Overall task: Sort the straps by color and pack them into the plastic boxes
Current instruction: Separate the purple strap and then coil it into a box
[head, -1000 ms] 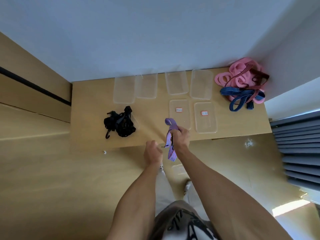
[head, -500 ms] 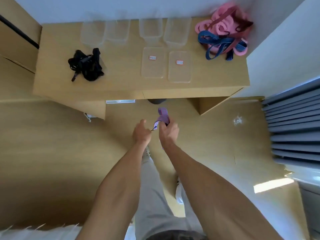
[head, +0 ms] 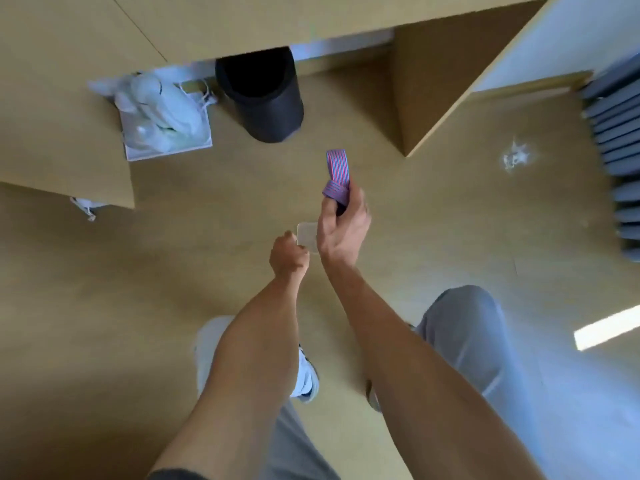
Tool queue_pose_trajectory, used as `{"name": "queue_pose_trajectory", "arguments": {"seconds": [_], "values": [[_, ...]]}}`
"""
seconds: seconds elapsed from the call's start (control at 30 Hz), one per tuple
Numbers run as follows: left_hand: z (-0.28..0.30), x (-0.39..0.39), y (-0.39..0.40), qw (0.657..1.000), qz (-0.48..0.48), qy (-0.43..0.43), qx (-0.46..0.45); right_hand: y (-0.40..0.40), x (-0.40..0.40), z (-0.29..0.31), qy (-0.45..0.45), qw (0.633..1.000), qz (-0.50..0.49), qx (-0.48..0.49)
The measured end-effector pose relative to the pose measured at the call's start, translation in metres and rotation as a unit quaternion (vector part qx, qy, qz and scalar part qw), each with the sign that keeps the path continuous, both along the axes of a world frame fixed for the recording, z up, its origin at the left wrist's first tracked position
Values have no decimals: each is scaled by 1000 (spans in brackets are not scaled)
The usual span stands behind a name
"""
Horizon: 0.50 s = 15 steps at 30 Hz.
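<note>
A purple-and-red striped strap point(head: 337, 176), folded into a loop, stands up from my right hand point(head: 341, 226), which grips its lower end above the floor. A small clear plastic box point(head: 308, 233) lies on the floor just left of that hand. My left hand point(head: 289, 256) is down at the box's near edge with its fingers curled, pinching it. The table top with the other straps and boxes is out of view.
The underside and edge of the wooden desk point(head: 69, 109) fill the top left. Under it stand a black bin point(head: 265, 98) and white shoes on a white sheet point(head: 166, 116). A grey pleated curtain point(head: 620, 140) hangs at right. My legs and shoes point(head: 304, 375) are below.
The view has dropped from the table top to the floor under the desk. Both hands lowered; my left hand reached the clear box while the right kept the striped strap.
</note>
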State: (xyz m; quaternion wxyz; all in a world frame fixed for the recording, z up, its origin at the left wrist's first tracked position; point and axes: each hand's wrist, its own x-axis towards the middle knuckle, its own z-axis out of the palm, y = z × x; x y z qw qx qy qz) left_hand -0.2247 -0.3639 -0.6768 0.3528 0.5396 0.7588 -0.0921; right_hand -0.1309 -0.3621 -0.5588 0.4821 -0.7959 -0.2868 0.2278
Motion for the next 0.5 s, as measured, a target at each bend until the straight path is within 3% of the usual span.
{"name": "queue_pose_trajectory", "arguments": {"seconds": [0.23,0.5], "values": [[-172,28,31,990,-140,32,6,7,36,-165,-16,999,-12,43],[-268,51,31,948,-298,114,-1,6,52,-242,4,998,3,66]]}}
